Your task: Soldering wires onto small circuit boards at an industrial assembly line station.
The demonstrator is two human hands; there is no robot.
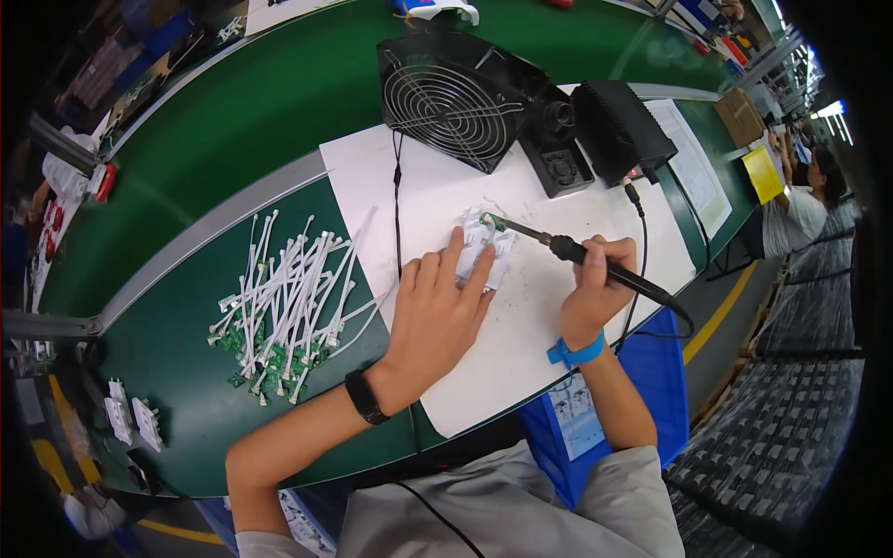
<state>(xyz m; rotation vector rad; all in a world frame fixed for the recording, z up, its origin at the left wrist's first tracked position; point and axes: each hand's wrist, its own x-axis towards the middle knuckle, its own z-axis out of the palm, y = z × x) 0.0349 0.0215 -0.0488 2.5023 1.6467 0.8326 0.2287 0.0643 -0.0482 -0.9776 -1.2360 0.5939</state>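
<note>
Left hand (433, 321), centre of frame: palm down, fingers extended, two fingertips pressing on a white plastic piece (499, 272), not wrapped around it. Right hand (595, 288), right of centre: closed pen-fashion on a soldering iron (642, 284). Hands apart, both at the same spot.

A small green board (493, 222) sits at the upper end of the white piece, upper centre of frame; iron tip at it, contact too fine to confirm. Step in hand, as I judge it: soldering at that board. Next move calls for a steady tip and fingertips that keep the piece from sliding while staying clear of hot metal.

Beneath: white sheet (549, 372). Left of it, a loose heap of white cables (302, 279) with green boards at their lower ends, no tray under them. Upper centre: black fan (451, 102), iron stand (555, 167), black box unit (619, 130).

Containers: blue bin (665, 372) below the table edge, lower right of centre, pale items inside, kind unclear. Cardboard box (739, 118), upper right; contents not visible.
</note>
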